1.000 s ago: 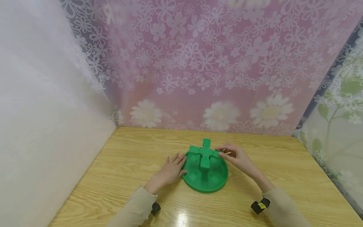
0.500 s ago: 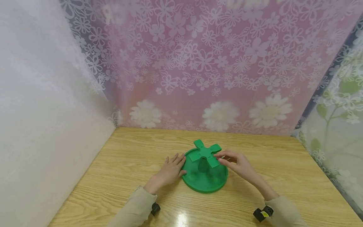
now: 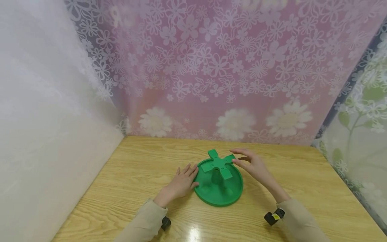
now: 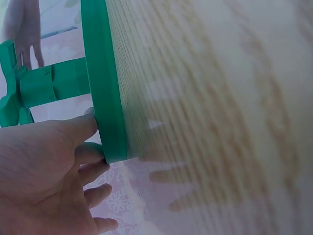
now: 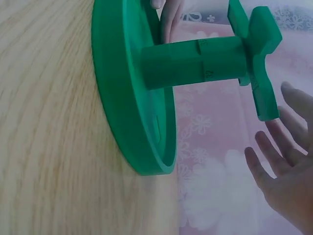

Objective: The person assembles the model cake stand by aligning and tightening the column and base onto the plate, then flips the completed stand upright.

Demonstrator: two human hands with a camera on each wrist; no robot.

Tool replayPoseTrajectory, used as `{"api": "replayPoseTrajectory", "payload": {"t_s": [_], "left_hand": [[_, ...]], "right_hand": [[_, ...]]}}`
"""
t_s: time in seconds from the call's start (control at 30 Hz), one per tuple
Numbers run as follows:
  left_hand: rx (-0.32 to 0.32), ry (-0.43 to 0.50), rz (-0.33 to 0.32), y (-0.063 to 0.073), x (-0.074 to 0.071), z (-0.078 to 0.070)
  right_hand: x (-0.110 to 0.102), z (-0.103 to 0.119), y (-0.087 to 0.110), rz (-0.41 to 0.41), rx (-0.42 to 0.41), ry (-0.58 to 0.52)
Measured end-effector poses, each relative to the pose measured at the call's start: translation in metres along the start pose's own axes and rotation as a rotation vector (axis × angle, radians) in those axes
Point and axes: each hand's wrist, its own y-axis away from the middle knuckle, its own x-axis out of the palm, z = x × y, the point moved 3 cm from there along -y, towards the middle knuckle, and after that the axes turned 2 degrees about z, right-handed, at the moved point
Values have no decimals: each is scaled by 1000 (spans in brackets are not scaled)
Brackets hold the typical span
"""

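Green tray [image 3: 216, 200] on the worktop [image 3: 121, 195], cross [image 3: 219, 163] up top on a post [image 3: 216, 177]. Left hand [image 3: 180, 183] is touching the tray's rim, right hand [image 3: 254, 168] kinda loose, just beside one cross arm. Flowery pink curtain [image 3: 208, 67] behind.

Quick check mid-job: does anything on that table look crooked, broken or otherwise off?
Nothing stands out: the green tray lies flat on the table, the post stands upright in it, and the cross sits on top. I see no cracks or spills.
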Motion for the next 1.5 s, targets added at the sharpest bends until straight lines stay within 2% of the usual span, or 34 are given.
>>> {"api": "replayPoseTrajectory", "payload": {"t_s": [0.13, 0.33, 0.5, 0.73, 0.93, 1.07, 1.33, 1.5], "left_hand": [[3, -4, 0, 0, 2, -1], [1, 3, -4, -1, 4, 1], [0, -6, -5, -2, 4, 2], [6, -13, -10, -1, 3, 2], [8, -13, -15, -1, 3, 2], [3, -15, -8, -1, 4, 2], [-5, -9, -5, -1, 2, 1], [-5, -10, 2, -1, 1, 1]], "right_hand": [[6, -5, 1, 53, -8, 22], [7, -6, 11, 29, -8, 47], [11, 2, 21, 27, -31, 72], [20, 17, 30, 20, -107, 86], [20, 24, 32, 28, -104, 91], [18, 23, 30, 9, -97, 96], [6, 19, 11, -127, -70, 160], [5, 13, -3, -120, -88, 195]]}}
